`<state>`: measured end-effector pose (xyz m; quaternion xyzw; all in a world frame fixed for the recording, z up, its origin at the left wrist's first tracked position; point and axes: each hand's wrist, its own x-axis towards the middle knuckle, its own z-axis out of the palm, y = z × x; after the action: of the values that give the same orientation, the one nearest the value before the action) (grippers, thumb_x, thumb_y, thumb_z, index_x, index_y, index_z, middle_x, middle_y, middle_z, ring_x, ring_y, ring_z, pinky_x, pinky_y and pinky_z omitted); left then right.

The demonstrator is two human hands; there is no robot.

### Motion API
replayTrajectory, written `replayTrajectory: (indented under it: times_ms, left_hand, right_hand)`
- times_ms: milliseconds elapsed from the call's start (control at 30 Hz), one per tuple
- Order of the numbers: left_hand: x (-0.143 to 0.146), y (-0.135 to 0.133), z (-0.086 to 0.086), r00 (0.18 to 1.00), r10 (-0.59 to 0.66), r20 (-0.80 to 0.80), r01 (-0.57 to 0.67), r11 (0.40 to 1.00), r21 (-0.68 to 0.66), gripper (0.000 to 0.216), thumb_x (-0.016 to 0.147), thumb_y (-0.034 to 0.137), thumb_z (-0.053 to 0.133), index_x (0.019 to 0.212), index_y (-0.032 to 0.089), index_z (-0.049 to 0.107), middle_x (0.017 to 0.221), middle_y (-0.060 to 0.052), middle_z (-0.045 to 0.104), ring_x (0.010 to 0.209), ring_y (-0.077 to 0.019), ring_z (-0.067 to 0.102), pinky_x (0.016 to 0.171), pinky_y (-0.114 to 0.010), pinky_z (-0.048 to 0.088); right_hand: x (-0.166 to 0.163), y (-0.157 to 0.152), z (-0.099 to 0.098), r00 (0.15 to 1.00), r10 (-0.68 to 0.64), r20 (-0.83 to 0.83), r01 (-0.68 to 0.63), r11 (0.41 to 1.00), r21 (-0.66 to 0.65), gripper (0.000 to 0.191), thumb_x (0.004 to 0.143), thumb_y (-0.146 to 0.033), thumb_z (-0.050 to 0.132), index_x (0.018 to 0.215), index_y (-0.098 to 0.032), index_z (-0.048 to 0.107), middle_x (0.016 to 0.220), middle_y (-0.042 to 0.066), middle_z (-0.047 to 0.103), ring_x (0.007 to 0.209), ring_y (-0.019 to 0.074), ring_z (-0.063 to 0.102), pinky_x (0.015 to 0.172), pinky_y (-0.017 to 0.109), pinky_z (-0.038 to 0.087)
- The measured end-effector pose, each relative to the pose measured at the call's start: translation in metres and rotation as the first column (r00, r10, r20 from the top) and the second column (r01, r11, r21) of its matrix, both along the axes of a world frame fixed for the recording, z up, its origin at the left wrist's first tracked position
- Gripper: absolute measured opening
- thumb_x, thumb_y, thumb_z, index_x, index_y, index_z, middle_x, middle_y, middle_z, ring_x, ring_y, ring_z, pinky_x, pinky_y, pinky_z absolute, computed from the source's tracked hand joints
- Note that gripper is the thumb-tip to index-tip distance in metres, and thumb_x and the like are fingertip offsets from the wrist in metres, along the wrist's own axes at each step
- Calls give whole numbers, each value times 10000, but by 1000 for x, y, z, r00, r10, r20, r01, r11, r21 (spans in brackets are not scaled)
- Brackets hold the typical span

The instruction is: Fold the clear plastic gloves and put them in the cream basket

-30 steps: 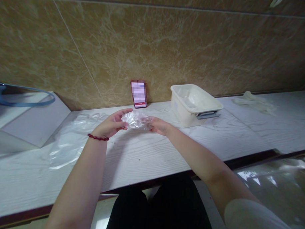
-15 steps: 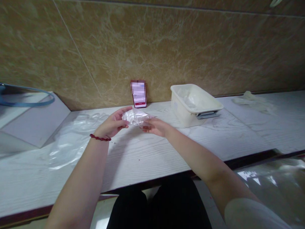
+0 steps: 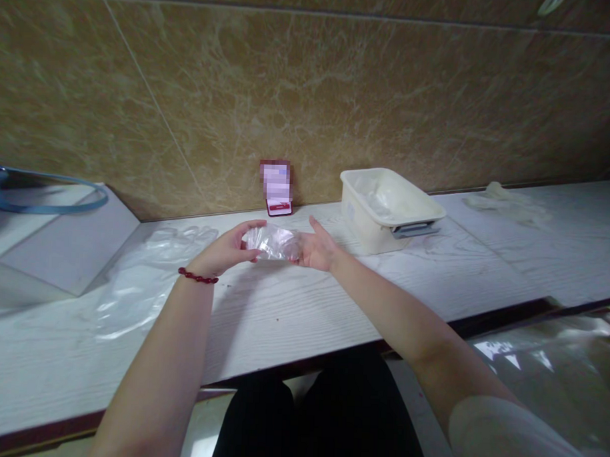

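A shiny, crumpled clear plastic bundle (image 3: 273,243) is held between my two hands just above the white wood-grain table (image 3: 292,315). My left hand (image 3: 233,247) wears a dark red bead bracelet (image 3: 198,276) and grips the bundle's left end between thumb and fingers. My right hand (image 3: 318,247) cups the right end, its fingers curled against the plastic and its thumb raised away from it. What the plastic contains, if anything, cannot be made out. Flat clear plastic bags (image 3: 132,296) lie on the table left of my left forearm.
A phone (image 3: 278,189) leans against the marbled wall behind my hands. An off-white bin (image 3: 368,221) with a grey clip handle and clear plastic inside stands to the right. Farther right lies a pale crumpled piece (image 3: 511,202). At left are a white box (image 3: 74,247) and a blue strap (image 3: 60,210).
The bundle has come slightly lower and turned a little, showing a fuller, rounder side. My right thumb has lifted up off it, while my left hand has shifted slightly around its end.
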<state>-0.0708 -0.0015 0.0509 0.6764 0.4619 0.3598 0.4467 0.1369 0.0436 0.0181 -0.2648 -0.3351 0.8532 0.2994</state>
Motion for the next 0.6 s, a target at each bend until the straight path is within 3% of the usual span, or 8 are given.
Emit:
replayTrajectory:
  times_ms: [100,200,300,433,600]
  left_hand:
    - [2,0,-2,998,-56,-10,56,998,-1,631,583,144,636,1175,226,432,913,-30,542,600,-84,514,552,-230,466]
    - [5,-1,0,996,-78,40,78,997,-2,621,590,144,630,1172,223,430,930,-31,534,652,-97,523,576,-233,474]
    - [7,-1,0,995,-41,95,41,999,-1,619,599,157,625,1179,211,416,917,-31,525,687,-105,518,571,-221,478]
    - [13,0,-2,998,38,50,-38,999,5,622,604,187,618,1186,217,401,940,-35,520,672,-104,517,541,-222,483]
    - [13,1,-3,998,52,19,-51,998,-29,622,607,186,612,1188,225,393,950,-33,517,665,-102,517,553,-236,488]
  right_hand:
    - [-2,0,-2,998,3,66,-5,1000,26,329,759,-465,450,833,-162,553,775,52,601,675,150,549,561,265,455]
    - [-6,-1,-5,992,-104,72,97,991,92,179,725,-336,558,794,-172,541,754,28,593,677,131,542,619,257,454]
    - [-10,-2,-5,969,-241,43,233,961,147,166,729,-334,560,749,-181,500,728,6,574,661,115,534,616,252,455]
    - [-12,-3,-5,907,-413,78,392,898,198,182,765,-358,506,732,-196,430,680,-30,537,604,90,526,554,236,457]
    - [-8,2,-11,837,-476,269,311,819,482,152,769,-345,492,757,-214,415,594,-58,505,531,82,524,487,206,437]
